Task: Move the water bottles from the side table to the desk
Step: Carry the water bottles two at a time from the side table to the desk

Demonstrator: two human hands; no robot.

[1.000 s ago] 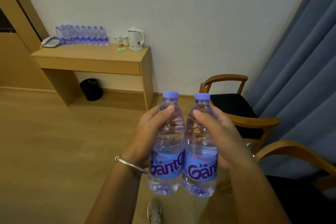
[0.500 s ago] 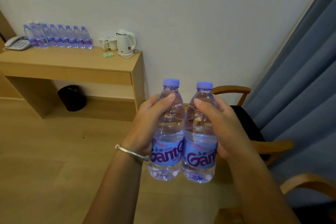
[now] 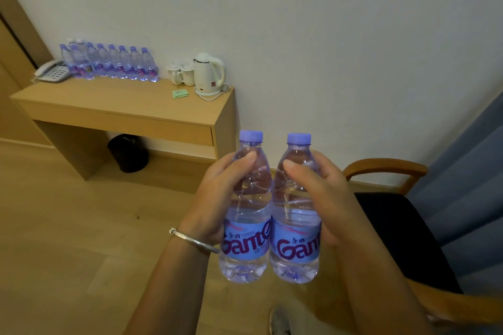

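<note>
Left hand [image 3: 217, 198] grips 1 clear plastic purple-capped water bottle [image 3: 249, 226]; right hand [image 3: 324, 198] grips a second matching bottle [image 3: 296, 228], upright, touching.

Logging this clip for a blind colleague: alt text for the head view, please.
Left hand and right hand each hold an upright water bottle, left bottle beside right bottle. Across the room, a wooden desk carries a row of bottles.

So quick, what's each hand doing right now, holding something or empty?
Left hand: closed around the left water bottle, upright.
Right hand: closed around the right water bottle, upright.
</note>
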